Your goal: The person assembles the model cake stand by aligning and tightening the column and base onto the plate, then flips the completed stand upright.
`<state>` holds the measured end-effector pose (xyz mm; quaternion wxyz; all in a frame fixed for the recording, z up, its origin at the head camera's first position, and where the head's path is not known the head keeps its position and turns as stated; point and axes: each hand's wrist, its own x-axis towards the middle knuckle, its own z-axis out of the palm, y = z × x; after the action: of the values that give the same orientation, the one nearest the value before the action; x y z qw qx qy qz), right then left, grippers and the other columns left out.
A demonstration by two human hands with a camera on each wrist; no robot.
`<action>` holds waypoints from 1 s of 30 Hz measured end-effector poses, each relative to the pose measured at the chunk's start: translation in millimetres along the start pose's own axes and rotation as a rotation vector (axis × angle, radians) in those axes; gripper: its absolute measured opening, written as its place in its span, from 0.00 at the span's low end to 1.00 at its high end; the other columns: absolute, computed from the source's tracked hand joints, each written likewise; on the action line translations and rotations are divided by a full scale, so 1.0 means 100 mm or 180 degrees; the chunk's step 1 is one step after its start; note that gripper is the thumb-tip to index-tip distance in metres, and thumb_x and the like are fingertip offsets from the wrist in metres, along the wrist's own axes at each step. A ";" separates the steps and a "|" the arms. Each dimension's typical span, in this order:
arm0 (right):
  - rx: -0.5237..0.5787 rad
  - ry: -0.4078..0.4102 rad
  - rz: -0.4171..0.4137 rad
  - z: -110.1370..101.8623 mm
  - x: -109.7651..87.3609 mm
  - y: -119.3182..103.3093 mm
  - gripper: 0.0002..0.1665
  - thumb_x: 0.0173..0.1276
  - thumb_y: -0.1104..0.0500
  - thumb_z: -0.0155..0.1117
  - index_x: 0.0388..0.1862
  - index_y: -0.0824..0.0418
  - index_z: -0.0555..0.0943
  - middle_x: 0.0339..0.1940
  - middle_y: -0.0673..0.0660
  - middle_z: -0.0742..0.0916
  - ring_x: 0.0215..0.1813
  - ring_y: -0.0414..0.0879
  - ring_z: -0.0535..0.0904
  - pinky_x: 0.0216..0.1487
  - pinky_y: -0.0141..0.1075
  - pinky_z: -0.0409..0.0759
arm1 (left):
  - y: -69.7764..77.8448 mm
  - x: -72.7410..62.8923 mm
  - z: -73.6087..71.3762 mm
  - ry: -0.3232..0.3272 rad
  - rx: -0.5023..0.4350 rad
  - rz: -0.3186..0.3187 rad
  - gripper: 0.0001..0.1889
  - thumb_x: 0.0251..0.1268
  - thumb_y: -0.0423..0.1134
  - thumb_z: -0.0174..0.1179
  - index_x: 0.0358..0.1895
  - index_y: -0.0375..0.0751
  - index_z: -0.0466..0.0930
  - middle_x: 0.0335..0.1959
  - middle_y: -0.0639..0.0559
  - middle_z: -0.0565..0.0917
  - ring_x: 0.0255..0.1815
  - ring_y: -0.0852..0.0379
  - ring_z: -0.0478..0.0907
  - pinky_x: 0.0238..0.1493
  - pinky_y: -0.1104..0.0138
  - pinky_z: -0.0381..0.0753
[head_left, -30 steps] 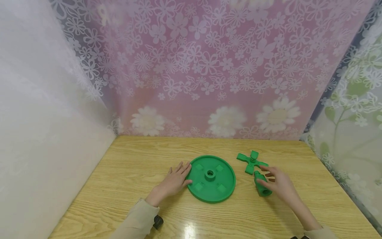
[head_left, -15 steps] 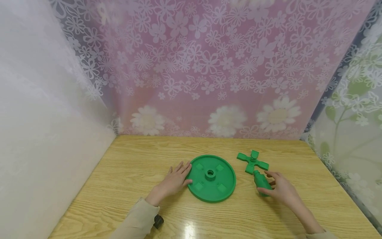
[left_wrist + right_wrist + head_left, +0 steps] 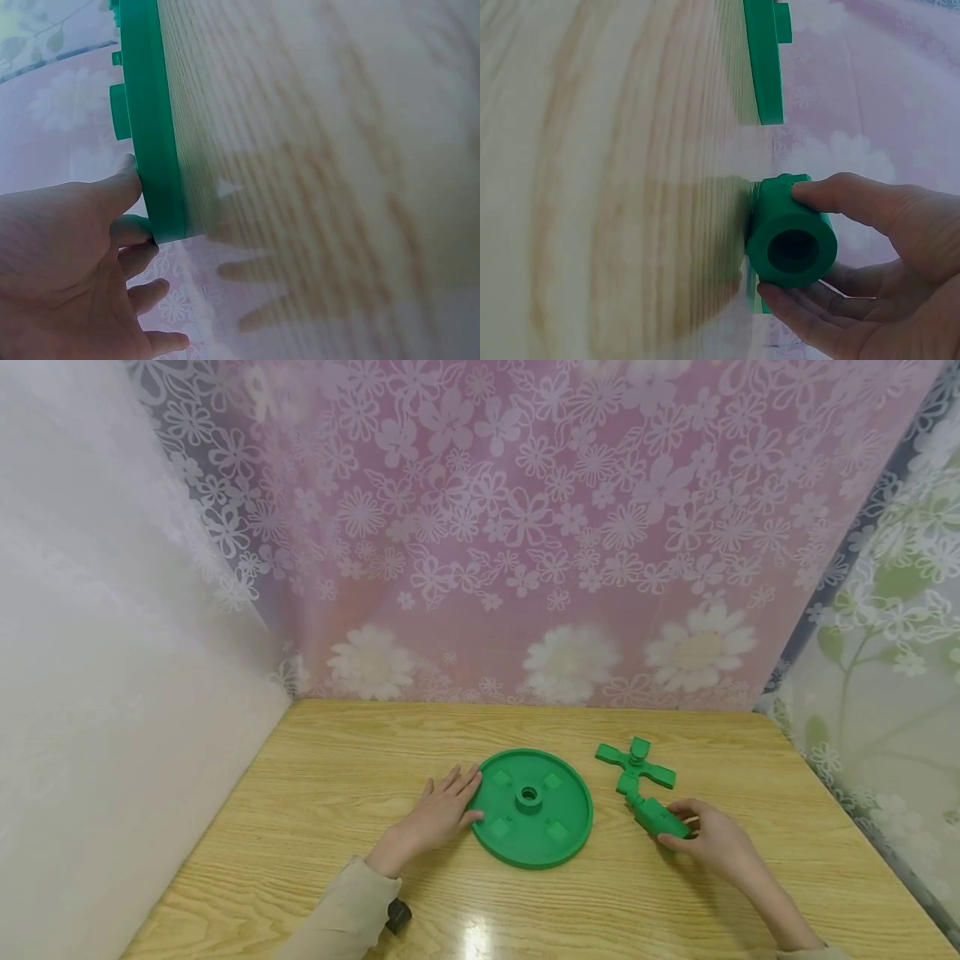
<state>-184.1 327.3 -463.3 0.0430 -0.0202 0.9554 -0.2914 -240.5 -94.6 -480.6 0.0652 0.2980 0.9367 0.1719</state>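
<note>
My left hand [image 3: 435, 814] lies with its fingers straight against the left rim of a round green dish [image 3: 536, 843], which has a raised hollow hub in its middle. The left wrist view shows the thumb and fingertips right at the rim of this dish [image 3: 154, 135]. On the right, my right hand [image 3: 712, 839] grips a green hollow cylinder [image 3: 658, 820] between thumb and fingers. Its narrow neck points up-left, overlapping the near arm of a green cross-shaped piece [image 3: 634, 767]. A round opening in the cylinder's wide end [image 3: 810, 262] faces the right wrist camera.
Everything lies on a wood-grain table [image 3: 360, 735]. Behind it hangs a pink flowered curtain [image 3: 480, 568], with pale cloth walls at left and right. A small dark object [image 3: 398, 916] shows beside the left sleeve.
My right hand has closed on the green cylinder and turned it, so its neck swings left toward the cross-shaped piece. The left hand and the dish have stayed put.
</note>
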 end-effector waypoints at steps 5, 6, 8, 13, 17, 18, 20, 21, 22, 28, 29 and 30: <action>0.0082 0.0034 -0.0070 0.02 -0.02 0.01 0.35 0.63 0.51 0.76 0.61 0.71 0.78 0.53 0.68 0.85 0.50 0.62 0.84 0.44 0.52 0.84 | 0.01 -0.01 -0.02 -0.0003 -0.0023 0.0012 0.34 0.80 0.48 0.51 0.80 0.34 0.55 0.82 0.42 0.53 0.82 0.36 0.46 0.74 0.32 0.49; 0.0115 0.0047 -0.0096 0.02 -0.02 0.01 0.34 0.64 0.51 0.76 0.61 0.71 0.78 0.53 0.68 0.85 0.50 0.62 0.84 0.45 0.51 0.85 | 0.01 -0.01 -0.02 -0.0007 -0.0031 0.0013 0.34 0.80 0.48 0.51 0.80 0.34 0.55 0.82 0.41 0.53 0.82 0.36 0.46 0.74 0.32 0.49; 0.0188 0.0111 -0.0175 0.02 -0.02 0.00 0.34 0.64 0.52 0.76 0.61 0.71 0.79 0.54 0.69 0.84 0.50 0.62 0.84 0.45 0.50 0.85 | 0.02 -0.01 -0.03 -0.0010 -0.0039 0.0017 0.34 0.80 0.48 0.51 0.80 0.34 0.55 0.82 0.41 0.53 0.82 0.36 0.46 0.74 0.32 0.49; 0.0293 0.0361 -0.0409 0.02 0.01 -0.04 0.32 0.65 0.54 0.76 0.62 0.71 0.79 0.56 0.71 0.83 0.50 0.63 0.84 0.44 0.46 0.87 | 0.02 -0.01 -0.02 -0.0011 -0.0010 0.0016 0.34 0.81 0.48 0.51 0.80 0.34 0.54 0.82 0.41 0.53 0.82 0.36 0.46 0.74 0.33 0.50; 0.0338 0.0500 -0.0505 0.00 0.03 -0.11 0.32 0.67 0.55 0.74 0.63 0.72 0.77 0.58 0.73 0.81 0.53 0.66 0.83 0.46 0.46 0.87 | 0.02 -0.01 -0.03 -0.0016 0.0011 0.0021 0.34 0.81 0.48 0.50 0.80 0.34 0.54 0.82 0.41 0.53 0.82 0.36 0.46 0.74 0.33 0.50; 0.0350 0.0535 -0.0519 -0.01 0.04 -0.13 0.32 0.68 0.55 0.74 0.64 0.72 0.77 0.58 0.73 0.81 0.54 0.66 0.82 0.47 0.46 0.86 | 0.02 -0.01 -0.03 -0.0019 0.0016 0.0021 0.34 0.81 0.48 0.50 0.80 0.34 0.54 0.82 0.41 0.53 0.82 0.36 0.46 0.74 0.33 0.50; 0.0376 0.0635 -0.0574 0.00 0.05 -0.17 0.31 0.68 0.55 0.73 0.64 0.71 0.77 0.58 0.73 0.80 0.55 0.67 0.81 0.48 0.47 0.86 | 0.02 -0.01 -0.03 -0.0022 0.0040 0.0018 0.34 0.81 0.48 0.49 0.80 0.34 0.54 0.82 0.41 0.53 0.82 0.36 0.46 0.74 0.33 0.50; 0.0382 0.0705 -0.0619 0.00 0.06 -0.19 0.31 0.68 0.56 0.73 0.64 0.70 0.77 0.58 0.72 0.81 0.55 0.67 0.81 0.48 0.48 0.86 | 0.02 0.00 -0.03 -0.0024 0.0052 0.0014 0.34 0.81 0.48 0.49 0.80 0.34 0.54 0.82 0.42 0.53 0.82 0.36 0.46 0.74 0.33 0.50; 0.0387 0.0785 -0.0667 0.00 0.07 -0.22 0.30 0.68 0.57 0.74 0.64 0.69 0.78 0.57 0.71 0.81 0.54 0.66 0.81 0.48 0.48 0.86 | 0.02 0.00 -0.03 -0.0025 0.0067 0.0009 0.34 0.81 0.49 0.49 0.80 0.35 0.54 0.82 0.42 0.53 0.82 0.36 0.46 0.74 0.33 0.49; 0.0431 0.1189 -0.1016 0.06 0.14 -0.32 0.27 0.63 0.63 0.76 0.60 0.68 0.81 0.53 0.67 0.84 0.52 0.64 0.82 0.47 0.48 0.86 | 0.01 0.01 -0.01 -0.0019 0.0135 -0.0003 0.34 0.82 0.49 0.48 0.81 0.36 0.54 0.83 0.43 0.53 0.82 0.38 0.47 0.74 0.33 0.49; 0.0451 0.1216 -0.1058 0.07 0.15 -0.34 0.27 0.63 0.64 0.76 0.60 0.68 0.81 0.53 0.67 0.84 0.52 0.63 0.81 0.47 0.48 0.86 | 0.01 0.01 -0.01 -0.0019 0.0143 -0.0003 0.34 0.82 0.49 0.48 0.81 0.36 0.54 0.83 0.43 0.53 0.82 0.38 0.47 0.74 0.33 0.49; 0.0469 0.1239 -0.1090 0.08 0.16 -0.36 0.27 0.62 0.65 0.77 0.60 0.68 0.81 0.53 0.67 0.84 0.52 0.63 0.81 0.47 0.47 0.86 | 0.00 0.01 -0.01 -0.0021 0.0147 -0.0006 0.34 0.82 0.50 0.48 0.81 0.36 0.54 0.83 0.43 0.53 0.82 0.38 0.47 0.74 0.33 0.50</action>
<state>-198.8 292.1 -451.0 -0.1900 -0.1219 0.9046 -0.3615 -241.3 -93.8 -479.8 0.0614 0.2991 0.9405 0.1492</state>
